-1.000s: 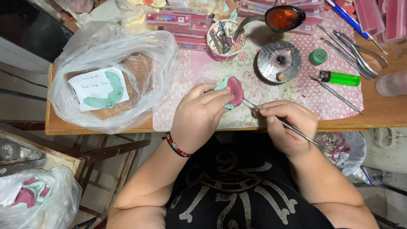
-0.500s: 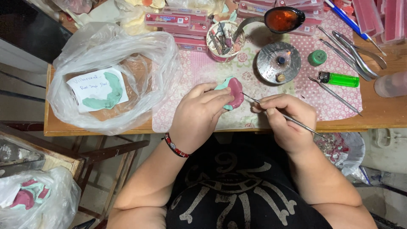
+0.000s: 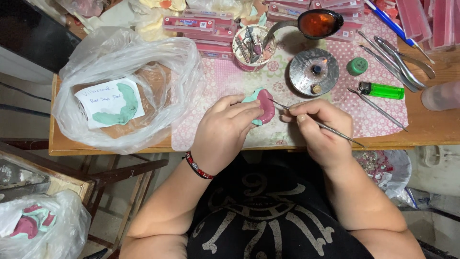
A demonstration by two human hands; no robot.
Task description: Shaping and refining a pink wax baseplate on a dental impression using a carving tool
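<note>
Two hands at work: left hand point(image 3: 225, 132) clasps a pink wax and pale green dental cast point(image 3: 262, 106) above the pink patterned mat point(image 3: 220, 81); right hand point(image 3: 318, 127) pinches a thin metal carving tool point(image 3: 322, 125), tip on wax. Risk: tool skidding, gouging the wax.

Wax work at the table's front edge

My left hand point(image 3: 225, 132) grips the pink-and-teal dental model point(image 3: 262, 106); my right hand point(image 3: 320, 129) pinches a thin metal tool point(image 3: 330, 129), tip touching the pink.
</note>
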